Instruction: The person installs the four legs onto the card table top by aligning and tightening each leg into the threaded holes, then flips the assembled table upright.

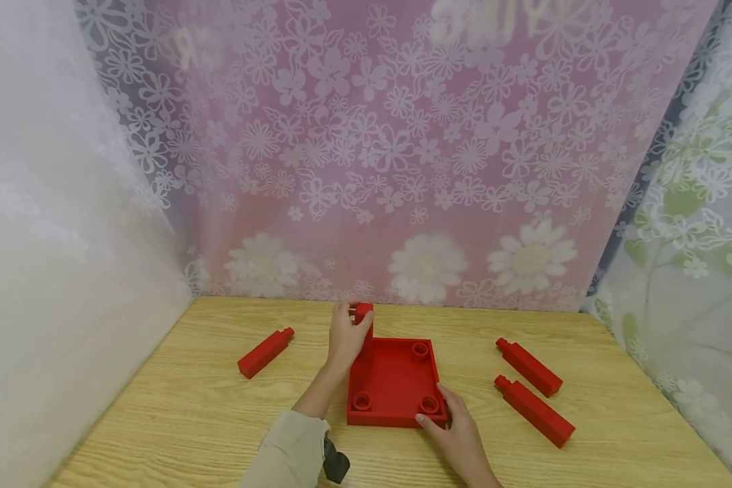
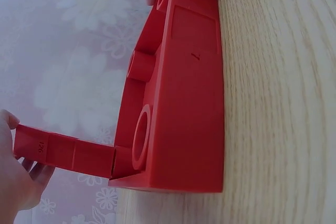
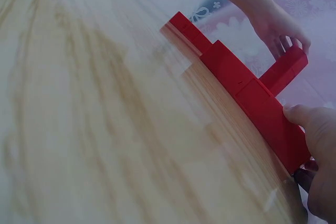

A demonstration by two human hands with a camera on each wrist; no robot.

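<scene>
A red square tray-like piece with raised sides lies on the table, round sockets at its corners. At its far left corner, my left hand grips the top of an upright red square post. In the left wrist view the post's lower end meets that corner, its tip hidden behind the side wall. My right hand holds the tray's near right corner, thumb on one side and fingers round the other.
Another red post with a narrow tip lies left of the tray. Two more, a farther post and a nearer post, lie to the right. Flowered cloth stands behind the wooden table.
</scene>
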